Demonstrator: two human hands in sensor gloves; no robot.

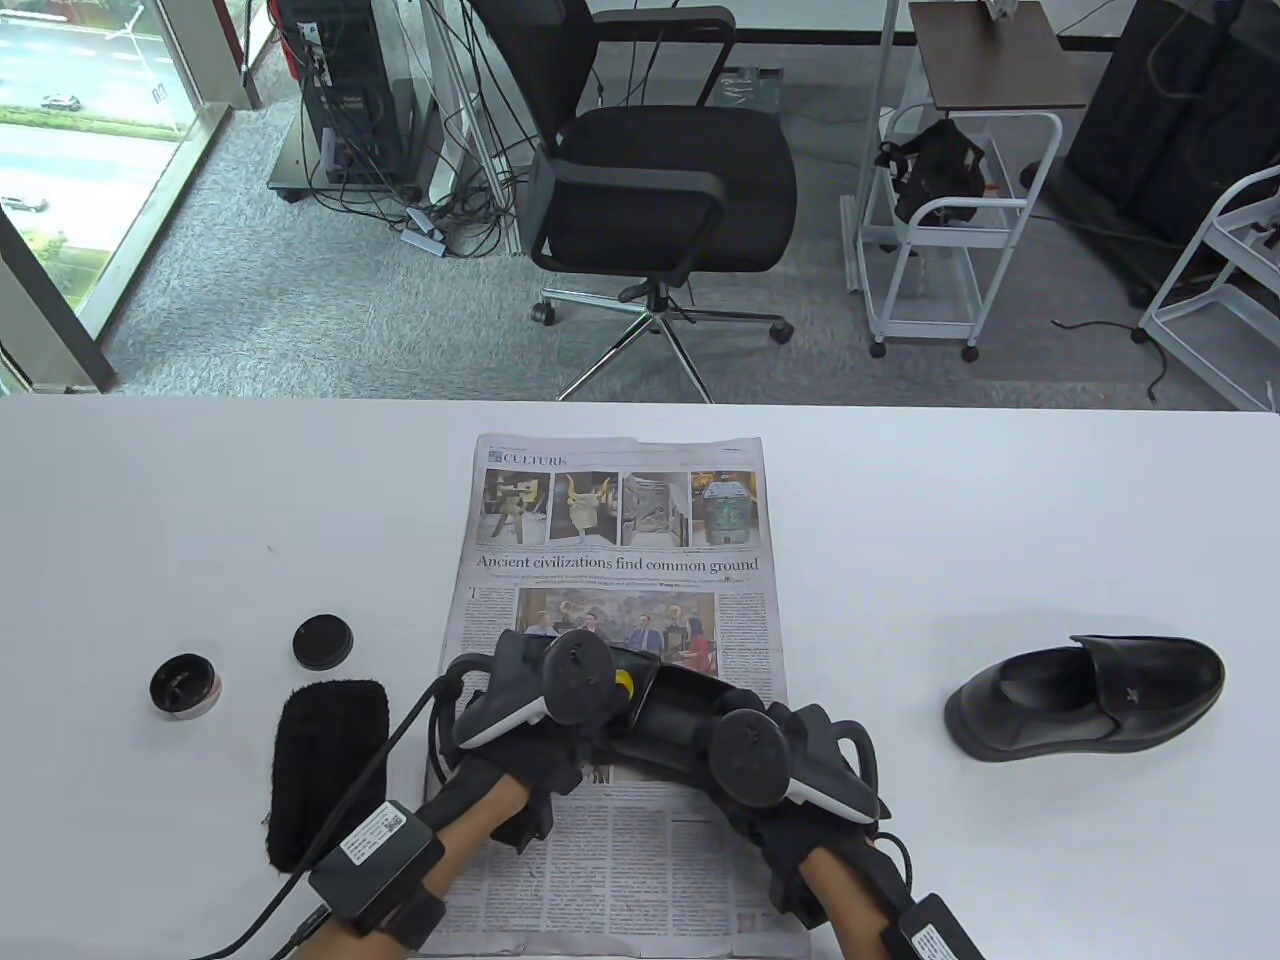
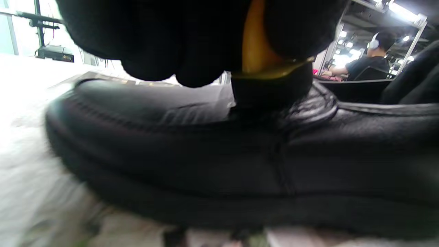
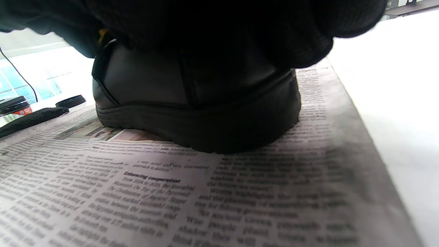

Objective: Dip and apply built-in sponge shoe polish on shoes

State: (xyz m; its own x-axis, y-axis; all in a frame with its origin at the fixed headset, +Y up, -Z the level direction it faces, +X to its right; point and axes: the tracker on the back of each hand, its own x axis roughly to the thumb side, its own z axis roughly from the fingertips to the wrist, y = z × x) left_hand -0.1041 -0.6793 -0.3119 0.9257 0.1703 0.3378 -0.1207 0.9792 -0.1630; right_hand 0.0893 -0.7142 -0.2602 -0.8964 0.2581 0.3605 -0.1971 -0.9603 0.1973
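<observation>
Black shoe (image 3: 192, 103) under both hands.

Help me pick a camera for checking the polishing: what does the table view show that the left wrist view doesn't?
Only the table view shows the second shoe lying off the newspaper, the open polish tin, its lid and the black cloth. Only the left wrist view shows the yellow-handled sponge applicator pressed on the leather. Both show the left hand over the shoe being polished.

Both hands (image 1: 560, 700) (image 1: 790, 760) close together, fingers curled downward.
</observation>
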